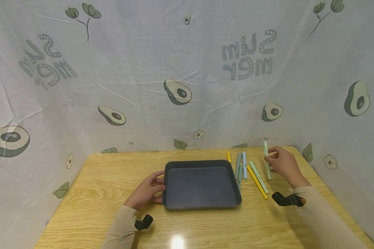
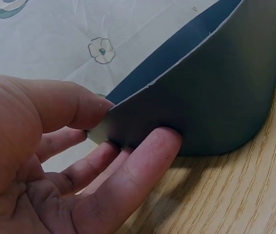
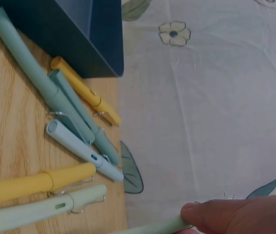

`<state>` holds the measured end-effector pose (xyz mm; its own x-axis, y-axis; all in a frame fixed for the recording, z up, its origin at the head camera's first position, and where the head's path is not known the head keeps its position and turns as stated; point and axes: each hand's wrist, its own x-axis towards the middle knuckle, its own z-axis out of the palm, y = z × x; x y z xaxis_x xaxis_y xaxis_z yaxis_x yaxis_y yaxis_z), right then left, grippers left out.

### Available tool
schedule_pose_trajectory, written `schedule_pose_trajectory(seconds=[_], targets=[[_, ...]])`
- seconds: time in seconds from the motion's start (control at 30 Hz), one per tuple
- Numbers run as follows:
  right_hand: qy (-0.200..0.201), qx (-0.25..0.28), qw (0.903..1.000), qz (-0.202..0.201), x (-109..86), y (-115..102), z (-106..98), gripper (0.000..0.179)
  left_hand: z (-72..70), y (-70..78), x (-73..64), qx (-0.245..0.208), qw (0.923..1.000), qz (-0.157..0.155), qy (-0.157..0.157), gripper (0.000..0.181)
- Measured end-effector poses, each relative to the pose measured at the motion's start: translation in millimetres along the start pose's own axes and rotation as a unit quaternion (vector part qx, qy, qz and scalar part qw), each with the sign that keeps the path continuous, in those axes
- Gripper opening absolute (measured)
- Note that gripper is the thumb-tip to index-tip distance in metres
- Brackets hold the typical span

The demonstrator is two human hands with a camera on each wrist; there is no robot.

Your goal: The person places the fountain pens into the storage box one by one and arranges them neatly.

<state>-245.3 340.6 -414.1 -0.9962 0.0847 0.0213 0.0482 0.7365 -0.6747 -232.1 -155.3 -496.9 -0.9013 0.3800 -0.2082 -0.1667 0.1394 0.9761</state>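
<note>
A dark grey rectangular tray (image 1: 201, 188) lies on the table. My left hand (image 1: 151, 188) is at its left side. In the left wrist view, my left fingertips (image 2: 165, 141) touch the outside of the tray wall (image 2: 211, 97), with another finger right at the rim. My right hand (image 1: 282, 162) pinches a pale green pen (image 1: 269, 171) between thumb and fingers, to the right of the other pens. In the right wrist view, that pen (image 3: 152, 227) shows only partly under the right hand (image 3: 245, 214), with a metal clip by the fingers.
Right of the tray lie a light green pen (image 1: 259, 178), a long yellow pen (image 1: 257, 182), a light blue pen (image 1: 244, 166), two teal pens (image 3: 35, 68) and a shorter-looking yellow pen (image 1: 229, 156). A printed white cloth (image 1: 149, 121) hangs behind the wooden table (image 1: 118, 173).
</note>
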Motion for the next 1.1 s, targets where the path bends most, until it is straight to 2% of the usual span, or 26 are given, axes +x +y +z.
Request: schedule_pose_trajectory(seconds=[0.23, 0.6, 0.77, 1.1], targets=[[0.013, 0.020, 0.9996, -0.017, -11.9, -19, 6, 0.044, 1.0, 2.0, -1.3, -0.002, 1.0000, 0.001, 0.000, 0.062], [0.006, 0.053, 0.9981, -0.031, -25.4, -45, 22, 0.040, 3.6, 6.9, -6.1, 0.000, 1.0000, 0.001, 0.002, 0.062], [0.011, 0.049, 0.9981, -0.036, -30.8, -55, 32, 0.038, 2.2, 3.7, -5.8, -0.002, 1.0000, 0.004, 0.006, 0.062], [0.016, 0.053, 0.9977, -0.041, -35.7, -72, 48, 0.033, 3.8, 7.6, -7.0, -0.008, 0.9999, 0.005, 0.012, 0.062]])
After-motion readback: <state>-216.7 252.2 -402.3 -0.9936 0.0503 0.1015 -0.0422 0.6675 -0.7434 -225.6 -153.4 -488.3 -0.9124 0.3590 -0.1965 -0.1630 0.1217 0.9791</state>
